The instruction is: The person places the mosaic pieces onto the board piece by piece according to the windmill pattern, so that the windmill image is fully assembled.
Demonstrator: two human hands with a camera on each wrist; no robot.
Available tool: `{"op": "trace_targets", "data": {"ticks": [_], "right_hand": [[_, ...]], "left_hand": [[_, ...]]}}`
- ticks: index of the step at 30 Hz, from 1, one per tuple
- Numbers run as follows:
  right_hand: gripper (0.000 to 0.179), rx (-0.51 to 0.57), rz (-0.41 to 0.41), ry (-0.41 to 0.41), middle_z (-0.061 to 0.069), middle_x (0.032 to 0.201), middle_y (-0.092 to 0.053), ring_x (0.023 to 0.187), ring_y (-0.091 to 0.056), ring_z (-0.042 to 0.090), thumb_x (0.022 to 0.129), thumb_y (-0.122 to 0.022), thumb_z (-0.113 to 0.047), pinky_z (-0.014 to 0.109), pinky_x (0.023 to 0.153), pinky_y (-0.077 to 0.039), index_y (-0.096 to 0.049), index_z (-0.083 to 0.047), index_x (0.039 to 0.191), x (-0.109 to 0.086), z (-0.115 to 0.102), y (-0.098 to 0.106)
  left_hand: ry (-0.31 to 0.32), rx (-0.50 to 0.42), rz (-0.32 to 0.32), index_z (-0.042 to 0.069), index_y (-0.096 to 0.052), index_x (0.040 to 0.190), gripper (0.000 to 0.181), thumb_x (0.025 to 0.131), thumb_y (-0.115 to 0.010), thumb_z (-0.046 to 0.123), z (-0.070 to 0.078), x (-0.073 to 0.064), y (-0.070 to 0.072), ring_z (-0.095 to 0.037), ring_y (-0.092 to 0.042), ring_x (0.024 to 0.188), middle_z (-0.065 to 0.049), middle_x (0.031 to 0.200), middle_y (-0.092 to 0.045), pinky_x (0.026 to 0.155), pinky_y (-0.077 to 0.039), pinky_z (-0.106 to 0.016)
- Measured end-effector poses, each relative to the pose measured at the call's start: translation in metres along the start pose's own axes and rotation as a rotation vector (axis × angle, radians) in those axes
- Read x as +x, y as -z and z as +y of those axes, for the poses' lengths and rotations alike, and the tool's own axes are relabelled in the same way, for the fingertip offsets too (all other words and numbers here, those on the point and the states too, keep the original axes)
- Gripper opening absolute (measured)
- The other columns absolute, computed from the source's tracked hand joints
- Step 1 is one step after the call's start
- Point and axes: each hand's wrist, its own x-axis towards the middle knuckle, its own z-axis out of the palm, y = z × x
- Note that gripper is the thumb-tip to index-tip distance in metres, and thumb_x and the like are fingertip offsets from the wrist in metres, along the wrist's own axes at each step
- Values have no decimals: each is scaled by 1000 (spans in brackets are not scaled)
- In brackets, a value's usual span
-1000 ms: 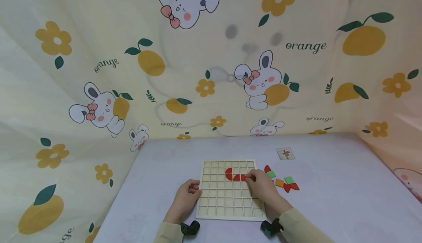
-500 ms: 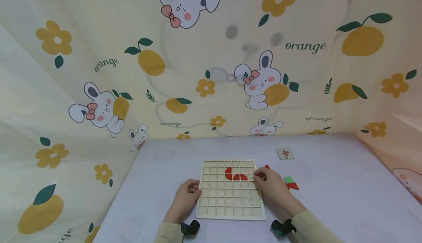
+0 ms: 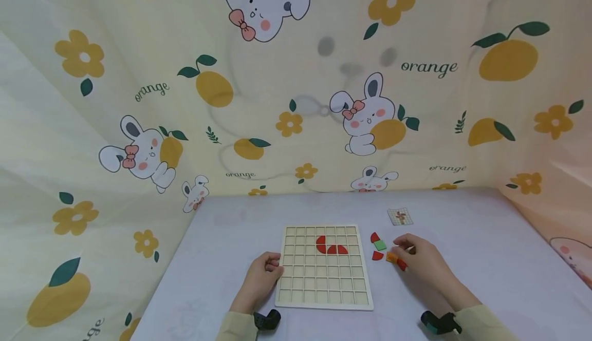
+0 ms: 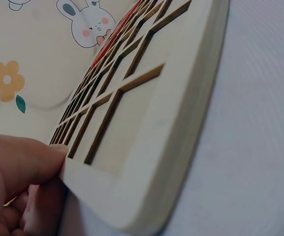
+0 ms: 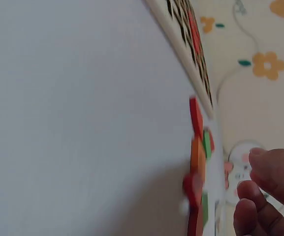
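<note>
My left hand grips the left edge of a pale wooden grid board, its thumb on the rim in the left wrist view. Red quarter-circle tiles lie in the board's upper cells, a second group just right of them. To the right of the board, my right hand hovers over loose tiles, thumb and fingers apart and holding nothing. Near it are an orange square tile, a green square tile and a red quarter-circle tile. The hand hides some of the tiles.
A small card with a grid and a red figure lies behind the loose tiles. Around the table hangs a cloth printed with rabbits and oranges. Black cameras sit on both wrists.
My right hand has left the red tile at the board's right side and moved right, over the loose tiles. That red tile stays on the board. My left hand keeps its place.
</note>
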Motion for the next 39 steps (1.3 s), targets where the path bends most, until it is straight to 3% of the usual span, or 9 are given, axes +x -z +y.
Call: {"op": "trace_targets", "data": {"ticks": [14, 26, 39], "right_hand": [[45, -67, -26, -18, 4, 96, -62, 87, -55, 23, 90, -67, -39, 35, 70, -47, -61, -5, 118, -4, 51, 28], [54, -36, -121, -72, 3, 96, -61, 87, -53, 22, 85, -71, -44, 36, 72, -47, -62, -3, 119, -4, 58, 28], [51, -68, -92, -47, 8, 104, -61, 90, -52, 24, 83, -74, -43, 41, 76, -49, -64, -5, 115, -4, 59, 23]], "left_hand": [[-9, -15, -1, 4, -61, 117, 32, 86, -68, 7, 0, -1, 0, -18, -53, 84, -4, 94, -56, 68, -46, -28], [9, -19, -1, 5, -61, 118, 33, 86, -68, 7, -1, -1, -1, -18, -53, 84, -4, 95, -56, 67, -46, -28], [5, -10, 3, 6, -61, 118, 33, 86, -68, 8, -2, 1, -1, -17, -53, 83, -3, 94, -56, 69, -46, -29]]}}
